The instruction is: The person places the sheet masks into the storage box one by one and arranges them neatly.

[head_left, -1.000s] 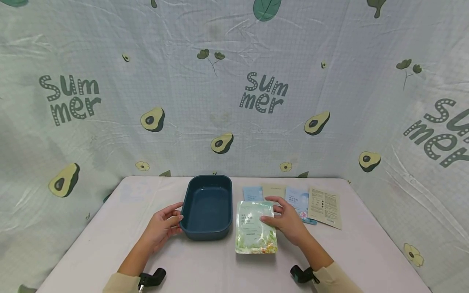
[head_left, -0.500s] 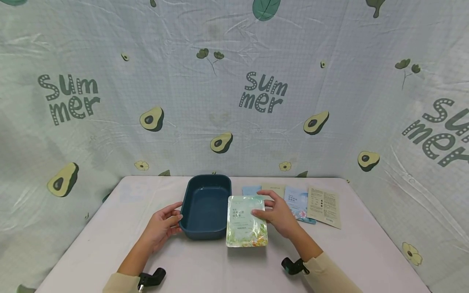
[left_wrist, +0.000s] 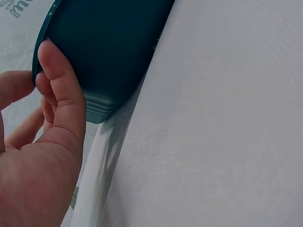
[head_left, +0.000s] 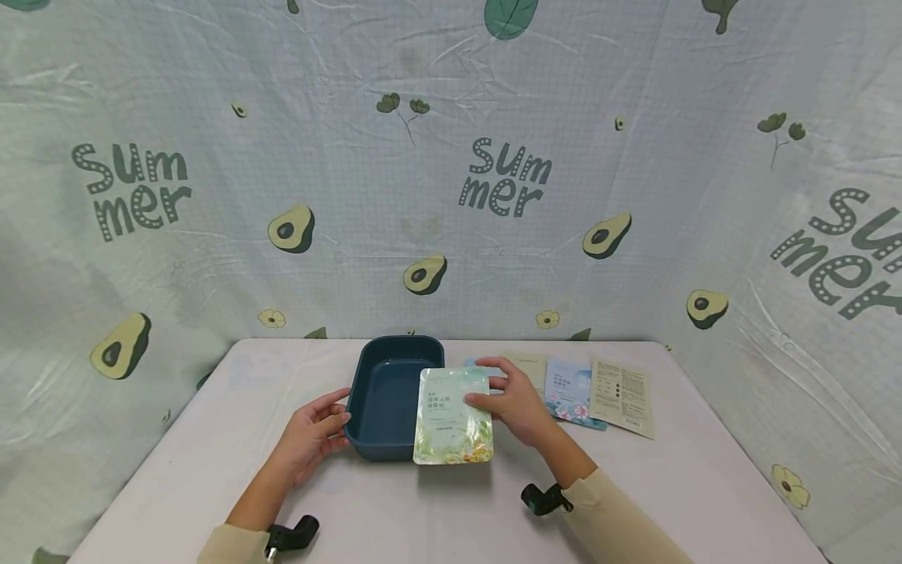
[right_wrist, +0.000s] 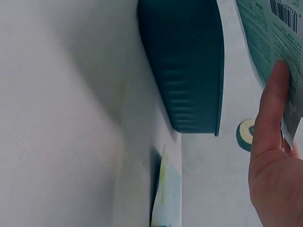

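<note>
A deep navy rectangular bin (head_left: 391,452) stands on the table. At its near left corner is my left hand (head_left: 317,435), fingers extended against the outer wall and thumb tip at the rim (left_wrist: 36,56). My right hand (head_left: 520,403) pinches a pale green sheet-mask packet (head_left: 451,415) by its right edge, thumb on the front and fingers behind. The packet overlaps the bin's near right corner in the head view, with its shadow on the table below. Its printed back, with a barcode (right_wrist: 284,14), shows in the right wrist view.
Several flat packets lie fanned at the back right: a blue floral packet (head_left: 568,385), a beige packet (head_left: 623,395) with small print, and others partly hidden by my right hand. A white cloth covers the table (head_left: 669,501); a printed curtain (head_left: 338,188) hangs behind.
My right hand has carried the green packet left and slightly away from me, from beside the bin to overlapping its near right corner. My left hand and the bin stay in place.
</note>
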A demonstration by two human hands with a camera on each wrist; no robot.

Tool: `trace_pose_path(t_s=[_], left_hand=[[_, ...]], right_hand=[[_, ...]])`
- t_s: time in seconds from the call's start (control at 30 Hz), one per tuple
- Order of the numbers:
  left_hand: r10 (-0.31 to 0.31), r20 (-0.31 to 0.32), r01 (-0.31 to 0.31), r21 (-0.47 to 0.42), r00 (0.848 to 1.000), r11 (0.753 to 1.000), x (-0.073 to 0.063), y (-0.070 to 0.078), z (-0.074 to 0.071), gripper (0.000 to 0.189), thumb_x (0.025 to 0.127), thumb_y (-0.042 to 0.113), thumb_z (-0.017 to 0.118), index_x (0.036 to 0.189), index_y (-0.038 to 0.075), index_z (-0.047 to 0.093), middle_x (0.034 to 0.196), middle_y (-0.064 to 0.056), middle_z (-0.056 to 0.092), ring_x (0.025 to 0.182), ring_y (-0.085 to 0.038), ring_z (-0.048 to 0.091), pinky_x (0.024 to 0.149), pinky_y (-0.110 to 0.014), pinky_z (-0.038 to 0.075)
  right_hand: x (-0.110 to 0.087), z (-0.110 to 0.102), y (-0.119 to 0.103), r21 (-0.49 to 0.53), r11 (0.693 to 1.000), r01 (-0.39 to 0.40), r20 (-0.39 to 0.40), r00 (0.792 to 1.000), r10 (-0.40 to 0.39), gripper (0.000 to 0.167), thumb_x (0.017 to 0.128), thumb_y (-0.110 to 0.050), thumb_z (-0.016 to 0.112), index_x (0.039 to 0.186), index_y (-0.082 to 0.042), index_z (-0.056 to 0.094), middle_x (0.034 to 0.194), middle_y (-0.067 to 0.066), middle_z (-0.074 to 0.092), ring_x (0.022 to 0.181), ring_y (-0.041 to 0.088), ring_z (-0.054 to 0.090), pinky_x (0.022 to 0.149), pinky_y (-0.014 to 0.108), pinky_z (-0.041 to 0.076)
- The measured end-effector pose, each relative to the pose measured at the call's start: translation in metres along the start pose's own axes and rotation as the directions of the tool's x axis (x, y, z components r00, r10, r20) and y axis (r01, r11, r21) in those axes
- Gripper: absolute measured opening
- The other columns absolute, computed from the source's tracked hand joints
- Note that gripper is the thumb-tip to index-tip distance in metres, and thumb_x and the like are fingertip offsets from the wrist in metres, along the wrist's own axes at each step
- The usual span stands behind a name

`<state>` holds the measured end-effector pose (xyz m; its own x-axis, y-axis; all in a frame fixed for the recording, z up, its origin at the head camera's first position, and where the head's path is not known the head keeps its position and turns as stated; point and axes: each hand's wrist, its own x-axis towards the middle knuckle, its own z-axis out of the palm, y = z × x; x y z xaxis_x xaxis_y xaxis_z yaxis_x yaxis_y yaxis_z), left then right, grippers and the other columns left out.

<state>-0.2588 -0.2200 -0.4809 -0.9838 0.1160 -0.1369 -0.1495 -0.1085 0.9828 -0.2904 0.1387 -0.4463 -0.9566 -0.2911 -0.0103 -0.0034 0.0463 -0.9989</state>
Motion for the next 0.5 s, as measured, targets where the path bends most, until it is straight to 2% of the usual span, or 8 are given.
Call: trace_pose_path(t_s=[0.5], left_hand=[[0.002, 0.001, -0.002, -0.011, 1.0, 1.0, 0.001, 0.0, 0.0, 0.061, 0.102, 0.007, 0.059, 0.157, 0.001, 0.034, 0.099, 0.003, 0.056, 0.074, -0.011, 0.063, 0.071, -0.025, 0.06]], right_hand=[[0.03, 0.021, 0.001, 0.018, 0.999, -0.029, -0.016, 0.999, 0.029, 0.068, 0.087, -0.014, 0.082, 0.146, -0.019, 0.048, 0.125, 0.015, 0.07, 0.098, 0.024, 0.073, 0.081, 0.037, 0.063]])
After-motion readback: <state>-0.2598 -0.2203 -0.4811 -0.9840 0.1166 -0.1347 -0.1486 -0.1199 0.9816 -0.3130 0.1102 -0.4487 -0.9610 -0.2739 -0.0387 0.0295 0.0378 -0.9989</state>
